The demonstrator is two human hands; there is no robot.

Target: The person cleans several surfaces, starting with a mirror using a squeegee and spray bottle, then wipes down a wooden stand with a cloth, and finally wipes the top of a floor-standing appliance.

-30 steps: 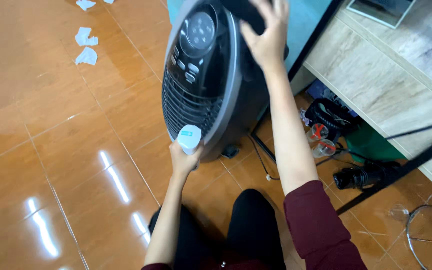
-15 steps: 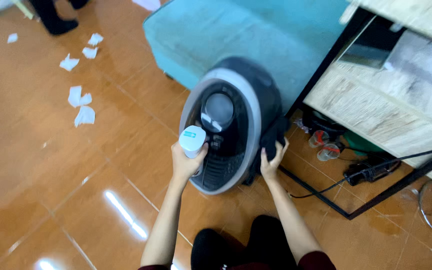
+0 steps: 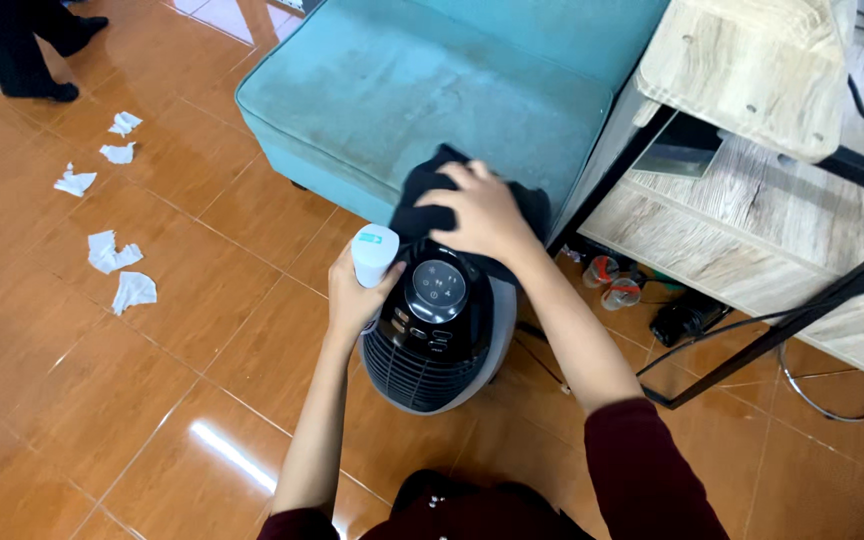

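Shifted from the heater's side to its top, the right hand [image 3: 482, 212] now presses a soft black cloth [image 3: 432, 190] flat over the rounded black-and-grey fan heater [image 3: 437, 340] at centre frame, arm stretched forward. At its left, the left hand [image 3: 357, 300] grips a light white spray bottle [image 3: 374, 252] upright. Rigid, glossy and probably slippery, the heater looks best held by its sides.

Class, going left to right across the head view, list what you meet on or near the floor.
Crumpled white tissues → left hand holding a white bottle → black fan heater → right hand pressing a black cloth → wooden desk.
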